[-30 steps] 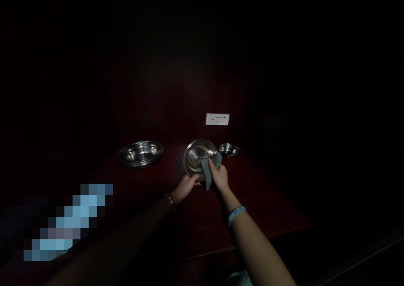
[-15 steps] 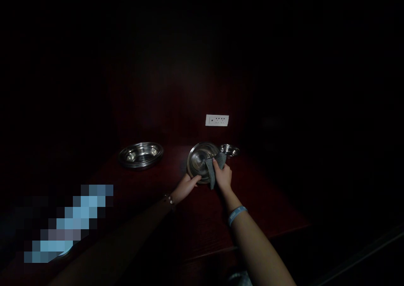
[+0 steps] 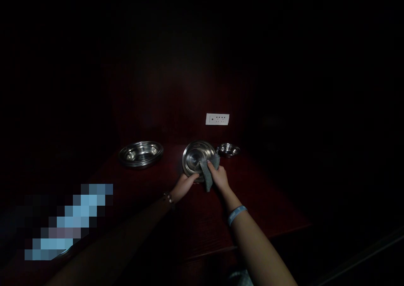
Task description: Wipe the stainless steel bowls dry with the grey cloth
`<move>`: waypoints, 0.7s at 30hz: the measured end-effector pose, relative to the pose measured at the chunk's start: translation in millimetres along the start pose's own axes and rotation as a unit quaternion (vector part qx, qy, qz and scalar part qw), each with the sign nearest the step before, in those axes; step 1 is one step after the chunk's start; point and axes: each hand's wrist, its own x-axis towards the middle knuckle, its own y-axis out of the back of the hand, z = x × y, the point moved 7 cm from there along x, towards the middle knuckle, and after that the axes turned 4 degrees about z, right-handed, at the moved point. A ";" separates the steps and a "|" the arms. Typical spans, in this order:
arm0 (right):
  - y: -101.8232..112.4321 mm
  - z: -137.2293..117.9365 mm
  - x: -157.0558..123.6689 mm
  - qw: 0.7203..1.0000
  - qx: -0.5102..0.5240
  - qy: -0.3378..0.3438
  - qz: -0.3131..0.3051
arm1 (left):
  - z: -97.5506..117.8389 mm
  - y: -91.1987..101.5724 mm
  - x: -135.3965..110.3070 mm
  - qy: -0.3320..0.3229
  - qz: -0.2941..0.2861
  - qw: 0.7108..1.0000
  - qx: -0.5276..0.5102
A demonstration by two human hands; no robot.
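Note:
A shiny metal bowl is tilted with its inside towards me, above the dark red table. My left hand grips its lower left rim, thumb on the near edge and the other fingers hidden beneath. In my right hand is a grey-green cloth, pinched under the thumb and folded over the bowl's right rim. Part of the cloth hangs down in front of the bowl. Most fingertips of the right hand are hidden by the cloth.
A stack of metal basins stands to the left on the table. Behind the cloth, to the right, sits a small metal dish. A white socket panel is on the dark wall. A pixelated bright patch covers the lower left.
The bowl and both hands have shifted slightly left. The cloth has moved left with the right hand, and more of the small dish behind it now shows.

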 end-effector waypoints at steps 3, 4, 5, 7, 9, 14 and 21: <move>-0.2 -2.3 0.5 1.000 0.001 0.007 0.004 | -6.5 4.6 3.4 0.031 0.008 0.998 0.056; 0.6 -3.5 0.6 1.000 -0.001 0.010 0.010 | -7.7 5.6 4.2 0.037 0.007 0.997 0.071; 1.7 -5.0 0.5 1.000 -0.006 0.013 0.017 | -8.0 6.2 4.7 0.040 0.007 0.996 0.082; 4.8 -7.5 0.0 0.999 -0.020 0.015 0.031 | -7.5 7.3 5.1 0.045 0.008 0.994 0.094; 8.9 -8.8 -1.5 0.998 -0.043 0.004 0.046 | -6.0 8.3 4.7 0.052 0.013 0.994 0.099; 19.7 -13.1 -8.2 0.990 -0.112 -0.027 0.078 | -2.2 10.4 2.8 0.069 0.027 0.991 0.115; 24.0 -18.8 -12.7 0.988 -0.115 -0.018 0.101 | -4.0 12.0 1.4 0.080 0.032 0.986 0.143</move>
